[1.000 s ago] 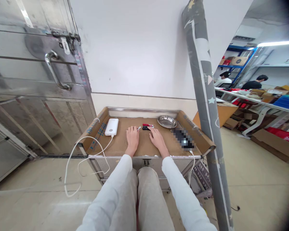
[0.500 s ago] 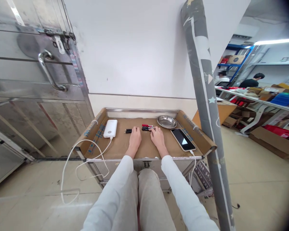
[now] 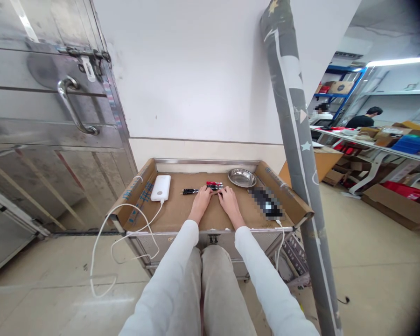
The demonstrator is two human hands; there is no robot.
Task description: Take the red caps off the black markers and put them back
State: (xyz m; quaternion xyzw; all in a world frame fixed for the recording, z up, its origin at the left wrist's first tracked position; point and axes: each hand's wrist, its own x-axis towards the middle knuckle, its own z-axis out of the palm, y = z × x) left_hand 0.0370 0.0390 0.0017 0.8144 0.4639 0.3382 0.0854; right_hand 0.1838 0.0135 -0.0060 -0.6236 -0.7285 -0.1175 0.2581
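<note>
My left hand (image 3: pixel 202 198) and my right hand (image 3: pixel 227 200) rest on the brown cardboard liner (image 3: pixel 177 212) of a metal cart. Their fingertips meet at a small pile of red and black pens (image 3: pixel 214 185). Both hands have curled fingers that pinch a black pen between them at the pile's near edge. A single black pen (image 3: pixel 189 191) lies apart on the liner, just left of my left hand.
A round steel dish (image 3: pixel 242 177) sits right of the pens. A white power bank (image 3: pixel 160 187) with a trailing white cable (image 3: pixel 126 224) lies at the left, a phone (image 3: pixel 266 203) at the right. A grey rolled mat (image 3: pixel 294 140) leans beside the cart. People sit at far tables.
My left hand laid one black pen down at the left, then moved right to the pen pile. My right hand stayed at the pile. The view shifted slightly.
</note>
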